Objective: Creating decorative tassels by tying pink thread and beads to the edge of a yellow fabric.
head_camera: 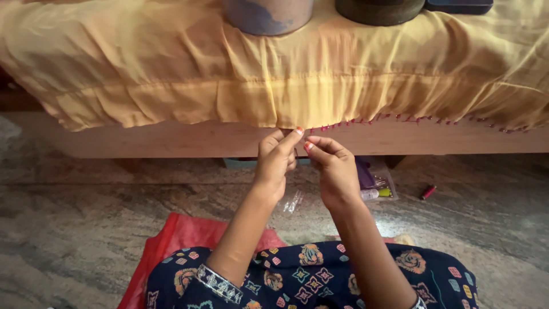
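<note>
left hand [275, 161] and right hand [334, 171] pinch the hem of the yellow cloth [274, 74] draped over the low wooden table [171, 140], fingertips narrow beside the red edge stitching [400, 120].

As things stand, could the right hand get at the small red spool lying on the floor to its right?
Probably yes. The right hand is up at the yellow cloth's hem, and the red spool lies on open floor with nothing between them.

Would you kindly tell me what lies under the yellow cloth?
The yellow cloth drapes a wooden board, whose front edge shows below the hem; the board's top is covered and unseen.
</note>
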